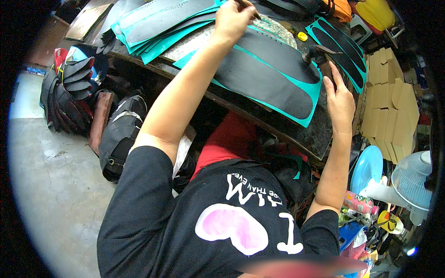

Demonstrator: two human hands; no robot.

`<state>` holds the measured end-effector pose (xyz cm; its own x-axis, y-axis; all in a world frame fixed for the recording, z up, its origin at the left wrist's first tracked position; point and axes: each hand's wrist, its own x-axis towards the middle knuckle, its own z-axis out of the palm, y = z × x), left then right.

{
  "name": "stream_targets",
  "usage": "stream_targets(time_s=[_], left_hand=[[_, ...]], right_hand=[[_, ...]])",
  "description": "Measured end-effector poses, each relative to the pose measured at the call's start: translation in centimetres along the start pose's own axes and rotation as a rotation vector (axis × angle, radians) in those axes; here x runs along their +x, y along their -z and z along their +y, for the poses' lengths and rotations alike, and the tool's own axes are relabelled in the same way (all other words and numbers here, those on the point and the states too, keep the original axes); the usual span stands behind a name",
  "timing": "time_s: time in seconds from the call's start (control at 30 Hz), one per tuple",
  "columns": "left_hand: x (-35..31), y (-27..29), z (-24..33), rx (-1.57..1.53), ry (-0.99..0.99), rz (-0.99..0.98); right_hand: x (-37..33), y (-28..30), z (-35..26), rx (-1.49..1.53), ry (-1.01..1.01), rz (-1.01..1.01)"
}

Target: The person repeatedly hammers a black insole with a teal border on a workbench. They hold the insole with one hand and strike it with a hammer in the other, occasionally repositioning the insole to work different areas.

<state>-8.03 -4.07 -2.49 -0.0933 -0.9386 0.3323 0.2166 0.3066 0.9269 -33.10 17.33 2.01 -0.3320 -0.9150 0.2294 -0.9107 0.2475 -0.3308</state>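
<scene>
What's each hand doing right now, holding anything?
Left hand: closed, holding a dark slender tool.
Right hand: closed around the handle of a hammer.

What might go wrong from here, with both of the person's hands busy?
The left hand grips a thin dark tool and the right hand a hammer; a stray blow could catch the left fingers.
The stack of green-edged sheets is loosely fanned, so a bump might slide it.
A small yellow object lies near the hammer's head and could get knocked.
</scene>
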Motion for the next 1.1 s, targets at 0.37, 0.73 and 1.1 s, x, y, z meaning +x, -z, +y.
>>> stream_targets(time_s=[0.37, 0.73, 1.1], left_hand=[[-2.7, -0.6, -0.7, 0.247, -0.015, 0.020], [-2.8, -0.4, -0.7, 0.458, -0.105, 0.166], [-3.7, -1.6, 0.6, 1.038, -0.468, -0.044]], right_hand=[[0.0, 0.2, -0.3, -0.053, 0.015, -0.002], [-0.1, 0.1, -0.3, -0.045, 0.061, 0.046], [0.9, 3.6, -4.6, 0.569, 0.266, 0.232]])
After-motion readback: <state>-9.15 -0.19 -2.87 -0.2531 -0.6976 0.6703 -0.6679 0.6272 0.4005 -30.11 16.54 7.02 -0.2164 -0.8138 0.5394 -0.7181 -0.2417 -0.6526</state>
